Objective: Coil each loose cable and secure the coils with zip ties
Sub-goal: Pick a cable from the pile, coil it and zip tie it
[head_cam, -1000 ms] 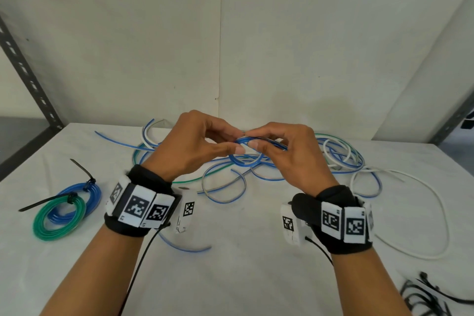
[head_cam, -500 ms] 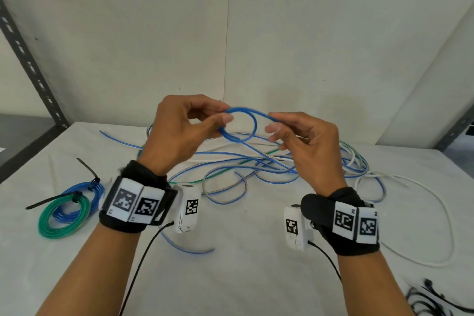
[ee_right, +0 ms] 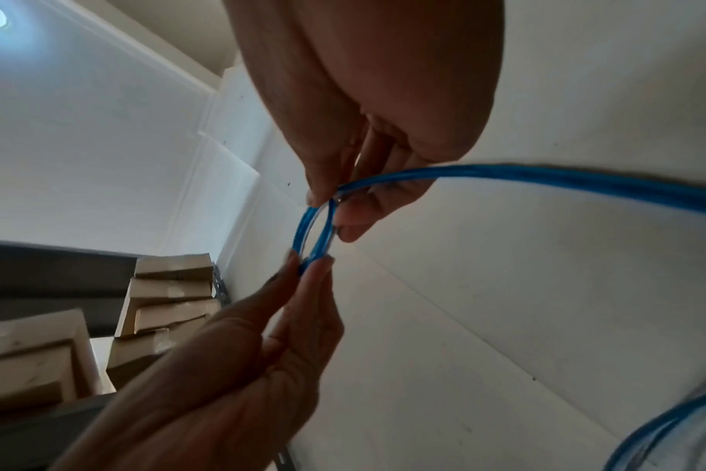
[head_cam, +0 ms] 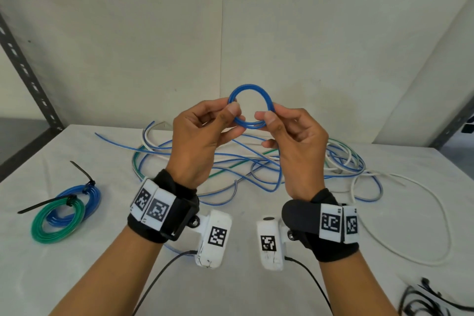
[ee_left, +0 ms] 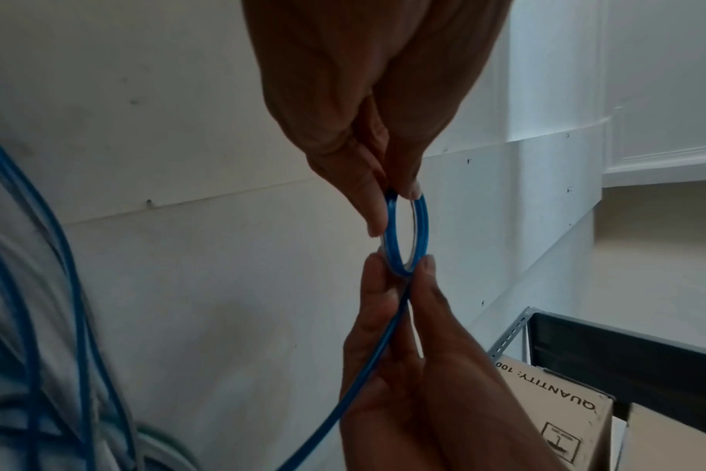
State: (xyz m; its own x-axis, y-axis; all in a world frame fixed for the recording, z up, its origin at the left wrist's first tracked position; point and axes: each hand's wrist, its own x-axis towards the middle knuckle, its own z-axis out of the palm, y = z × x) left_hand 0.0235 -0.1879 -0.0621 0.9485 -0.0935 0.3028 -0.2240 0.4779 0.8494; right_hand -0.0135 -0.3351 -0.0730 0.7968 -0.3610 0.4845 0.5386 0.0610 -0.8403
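Note:
A small blue cable coil (head_cam: 250,105) is held up above the table between both hands. My left hand (head_cam: 205,133) pinches its left side with thumb and forefinger. My right hand (head_cam: 289,136) pinches the right side, and the cable's free length (head_cam: 278,179) runs down under it to the loose pile. In the left wrist view the blue coil (ee_left: 404,235) shows as about two turns, edge on, pinched from above and below. The right wrist view shows the same coil (ee_right: 315,235), with its tail (ee_right: 544,178) leading off to the right.
Loose blue, white and green cables (head_cam: 230,159) lie tangled at the table's back middle. A long white cable (head_cam: 436,213) loops out right. Two tied coils, green (head_cam: 57,220) and blue (head_cam: 82,197), lie at left. Black zip ties (head_cam: 431,303) lie at the front right corner.
Both hands have risen from just over the cable pile to well above it. The blue loop has been closed into a small round coil pinched on both sides.

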